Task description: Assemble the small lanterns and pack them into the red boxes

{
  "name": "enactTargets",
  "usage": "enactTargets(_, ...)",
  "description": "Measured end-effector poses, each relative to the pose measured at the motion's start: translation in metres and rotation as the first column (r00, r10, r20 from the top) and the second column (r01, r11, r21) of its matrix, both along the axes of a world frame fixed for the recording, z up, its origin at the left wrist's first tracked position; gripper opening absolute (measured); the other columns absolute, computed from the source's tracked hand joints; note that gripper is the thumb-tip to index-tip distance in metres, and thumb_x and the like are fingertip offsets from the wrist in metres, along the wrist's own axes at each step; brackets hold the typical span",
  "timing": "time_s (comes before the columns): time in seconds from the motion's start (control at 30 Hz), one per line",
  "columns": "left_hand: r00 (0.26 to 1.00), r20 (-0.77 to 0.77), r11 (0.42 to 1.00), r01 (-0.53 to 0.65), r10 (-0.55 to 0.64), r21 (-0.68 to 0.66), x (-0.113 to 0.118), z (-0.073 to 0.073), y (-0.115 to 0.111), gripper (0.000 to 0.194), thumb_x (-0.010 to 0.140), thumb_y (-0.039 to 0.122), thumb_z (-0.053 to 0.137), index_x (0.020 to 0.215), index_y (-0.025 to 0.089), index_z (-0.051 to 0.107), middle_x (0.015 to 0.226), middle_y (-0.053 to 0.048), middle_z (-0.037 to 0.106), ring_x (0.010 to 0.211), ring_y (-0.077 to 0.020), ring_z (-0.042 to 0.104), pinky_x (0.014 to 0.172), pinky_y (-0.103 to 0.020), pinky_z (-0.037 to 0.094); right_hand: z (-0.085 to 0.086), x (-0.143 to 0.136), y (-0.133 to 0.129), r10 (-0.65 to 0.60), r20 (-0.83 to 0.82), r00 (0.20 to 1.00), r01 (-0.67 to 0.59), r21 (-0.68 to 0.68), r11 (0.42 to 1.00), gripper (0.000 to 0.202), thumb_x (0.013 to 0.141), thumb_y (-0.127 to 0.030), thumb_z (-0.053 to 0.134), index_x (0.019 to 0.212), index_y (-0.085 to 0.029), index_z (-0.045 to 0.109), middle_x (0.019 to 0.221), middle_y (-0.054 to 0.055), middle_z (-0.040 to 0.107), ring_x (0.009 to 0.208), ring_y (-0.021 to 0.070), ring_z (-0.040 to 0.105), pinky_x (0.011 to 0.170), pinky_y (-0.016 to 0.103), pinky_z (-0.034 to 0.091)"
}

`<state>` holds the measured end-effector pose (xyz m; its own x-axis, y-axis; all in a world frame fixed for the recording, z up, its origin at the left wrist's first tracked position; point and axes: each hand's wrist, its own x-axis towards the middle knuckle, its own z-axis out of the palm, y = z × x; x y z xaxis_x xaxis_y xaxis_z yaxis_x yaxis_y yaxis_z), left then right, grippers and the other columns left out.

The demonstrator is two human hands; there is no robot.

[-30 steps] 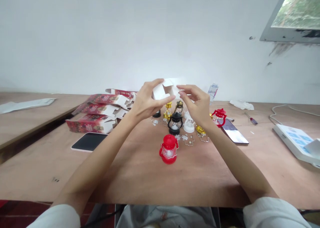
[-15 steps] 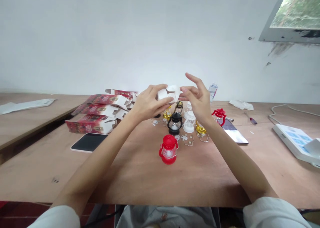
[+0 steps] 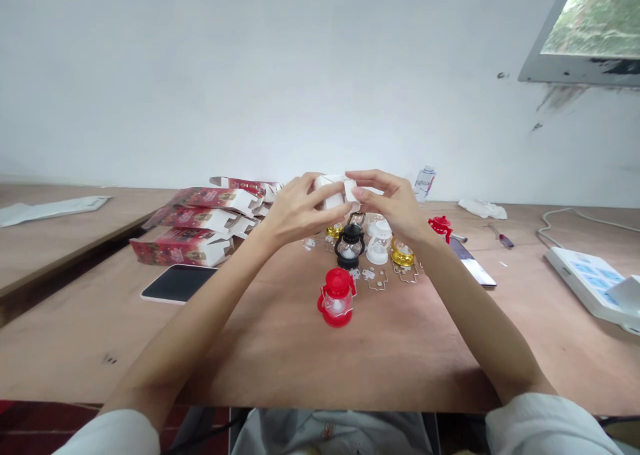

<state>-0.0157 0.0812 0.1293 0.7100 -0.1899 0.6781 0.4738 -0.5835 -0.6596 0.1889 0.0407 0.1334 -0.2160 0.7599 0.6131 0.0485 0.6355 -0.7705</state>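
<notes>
While the left hand (image 3: 299, 208) clasps the small white cardboard box (image 3: 332, 180), raised above the brown wooden table (image 3: 280, 348), the right hand (image 3: 390, 198) seems to pinch its end flap (image 3: 351, 192), so folding is probably in hand, and the next move (I judge) calls for gentle pressing.

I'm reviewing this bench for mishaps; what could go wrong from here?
The left hand holds the white carton raised; if its grip slips, the carton might fall and perhaps tip the black lantern, which shows just below it in this view. The end flap, at the fingertips of the right hand, could crease if pressed too hard.
</notes>
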Motion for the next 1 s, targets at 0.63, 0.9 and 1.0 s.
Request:
enactTargets(0.63,0.983,0.134,0.989,0.135,-0.127,-0.055,0.0,0.0,-0.004,0.063,0.08,0.05,0.064,0.128,0.033,0.028,0.119,-0.011,0.057,0.085,-0.0176,0.062,0.069,-0.032,0.055,0.004,-0.004,-0.011,-0.134,0.007,0.991,0.132,0.113,0.985,0.025,0.072,-0.029,0.07,0.094,-0.02,0.064,0.103,0.004,0.065,0.091,0.0172,0.065,0.067,0.03,0.058)
enactTargets(0.9,0.981,0.172,0.992,0.107,-0.094,-0.066,-0.006,-0.009,0.005,0.049,0.078,0.055,0.064,0.117,0.035,0.041,0.121,-0.007,0.054,0.106,-0.0236,0.059,0.078,-0.043,0.058,0.002,-0.005,-0.008,0.102,0.042,0.994,-0.101,-0.024,0.995,0.052,0.074,-0.041,0.071,0.121,-0.029,0.052,0.115,0.004,0.062,0.093,0.0176,0.065,0.069,0.03,0.06)
enactTargets(1.0,0.973,0.168,0.983,0.17,-0.156,-0.073,-0.005,-0.009,0.005,0.049,0.081,0.055,0.061,0.121,0.038,0.038,0.12,-0.006,0.052,0.11,-0.0232,0.058,0.082,-0.044,0.057,0.001,-0.007,-0.007,0.202,0.08,0.976,-0.199,-0.039,0.979,0.05,0.079,-0.044,0.065,0.125,-0.031,0.048,0.12,0.004,0.06,0.096,0.0178,0.064,0.07,0.031,0.06)
